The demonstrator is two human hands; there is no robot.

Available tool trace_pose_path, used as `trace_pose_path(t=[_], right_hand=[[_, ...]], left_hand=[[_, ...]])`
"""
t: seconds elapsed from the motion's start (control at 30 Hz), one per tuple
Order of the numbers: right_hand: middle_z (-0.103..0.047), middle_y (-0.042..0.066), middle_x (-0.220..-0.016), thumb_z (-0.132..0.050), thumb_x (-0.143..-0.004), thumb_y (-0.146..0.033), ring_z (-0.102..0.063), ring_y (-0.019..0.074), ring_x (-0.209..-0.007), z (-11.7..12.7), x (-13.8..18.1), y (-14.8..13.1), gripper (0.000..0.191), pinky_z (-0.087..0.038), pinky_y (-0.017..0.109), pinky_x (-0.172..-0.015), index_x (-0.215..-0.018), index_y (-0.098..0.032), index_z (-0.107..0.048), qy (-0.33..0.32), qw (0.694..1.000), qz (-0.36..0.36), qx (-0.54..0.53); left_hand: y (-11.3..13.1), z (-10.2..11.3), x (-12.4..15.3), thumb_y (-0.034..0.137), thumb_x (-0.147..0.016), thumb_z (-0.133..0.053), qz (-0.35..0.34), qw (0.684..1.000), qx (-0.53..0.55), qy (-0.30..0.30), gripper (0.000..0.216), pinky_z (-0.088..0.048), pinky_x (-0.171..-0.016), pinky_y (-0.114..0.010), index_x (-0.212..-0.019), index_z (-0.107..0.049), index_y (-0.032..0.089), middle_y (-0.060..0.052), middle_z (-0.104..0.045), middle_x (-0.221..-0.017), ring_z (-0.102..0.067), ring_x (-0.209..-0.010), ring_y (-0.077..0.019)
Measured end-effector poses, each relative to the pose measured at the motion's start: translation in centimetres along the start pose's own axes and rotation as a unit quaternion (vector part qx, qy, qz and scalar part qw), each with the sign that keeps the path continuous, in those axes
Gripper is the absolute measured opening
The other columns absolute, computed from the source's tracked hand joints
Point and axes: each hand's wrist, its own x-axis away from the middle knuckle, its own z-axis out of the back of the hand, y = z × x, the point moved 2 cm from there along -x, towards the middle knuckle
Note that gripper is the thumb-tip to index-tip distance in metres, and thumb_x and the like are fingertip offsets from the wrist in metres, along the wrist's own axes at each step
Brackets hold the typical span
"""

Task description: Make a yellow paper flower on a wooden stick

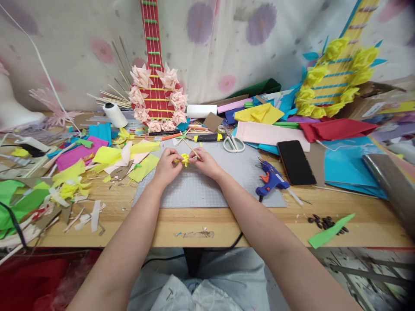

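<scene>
Over the grey cutting mat (191, 194), my two hands meet around a small yellow crepe-paper flower (185, 160). My left hand (167, 167) pinches its left side between thumb and fingers. In my right hand (206, 164) is a thin wooden stick (191, 148), its tip pointing up and to the left. The right fingertips are also close against the flower; whether they grip it too I cannot tell. Just behind the hands lie a yellow-and-black utility knife (209, 138) and scissors (234, 143).
A blue glue gun (271, 179) and a phone (296, 162) lie to the right. Yellow paper scraps (110, 155) cover the left. A red paper guitar (154, 56) and a yellow one (333, 82) stand behind. Dark seed-like pieces (327, 223) lie near the front edge.
</scene>
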Motion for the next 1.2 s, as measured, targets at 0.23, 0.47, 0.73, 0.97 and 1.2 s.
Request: trace_pose_path(t=[0.23,0.47,0.73,0.97,1.2], right_hand=[[-0.051,0.002,-0.083,-0.051,-0.072,-0.021,-0.048,0.0138,-0.085,0.3,0.0,0.2,0.003,-0.037,0.031,-0.084,-0.072,-0.018,-0.053,-0.003,1.0,0.006,0.012],[-0.05,0.003,-0.088,-0.053,-0.071,-0.021,-0.049,0.0136,-0.086,0.4,0.2,0.1,0.004,-0.037,0.03,-0.084,-0.072,-0.017,-0.055,-0.004,1.0,-0.001,0.014],[-0.05,0.002,-0.088,-0.055,-0.069,-0.019,-0.049,0.0127,-0.083,0.5,0.4,-0.2,0.003,-0.039,0.028,-0.079,-0.07,-0.017,-0.057,-0.008,1.0,-0.008,0.027],[-0.049,0.002,-0.092,-0.063,-0.067,-0.027,-0.049,0.0125,-0.083,0.3,0.8,-1.1,0.014,-0.039,0.028,-0.077,-0.077,-0.018,-0.06,-0.05,0.998,0.015,0.029],[-0.05,0.002,-0.087,-0.058,-0.07,-0.024,-0.05,0.0126,-0.084,0.2,0.5,-0.5,0.007,-0.038,0.028,-0.081,-0.07,-0.018,-0.058,-0.013,1.0,0.007,0.012]], left_hand=[[0.3,0.0,0.0,0.009,-0.066,-0.054,-0.022,1.0,0.002,0.001,0.018,-0.05,-0.063,-0.024,-0.08,-0.062,0.017,-0.003,-0.046,-0.088,-0.05,-0.082,-0.0115],[0.4,-0.2,0.1,0.015,-0.069,-0.055,-0.017,1.0,0.005,-0.001,0.01,-0.05,-0.064,-0.024,-0.077,-0.062,0.016,-0.002,-0.046,-0.087,-0.05,-0.081,-0.0111],[0.4,0.1,0.1,0.013,-0.065,-0.055,0.022,0.999,-0.027,-0.011,0.004,-0.047,-0.057,-0.023,-0.063,-0.057,0.016,-0.001,-0.043,-0.08,-0.049,-0.072,-0.0108],[0.9,0.2,0.1,0.014,-0.068,-0.054,0.0,1.0,0.008,-0.011,0.005,-0.049,-0.059,-0.023,-0.068,-0.058,0.015,-0.002,-0.044,-0.082,-0.05,-0.075,-0.0111],[0.7,0.0,0.1,0.018,-0.071,-0.055,0.003,0.998,0.058,0.001,0.006,-0.05,-0.06,-0.025,-0.073,-0.061,0.017,-0.003,-0.046,-0.086,-0.052,-0.079,-0.0115]])
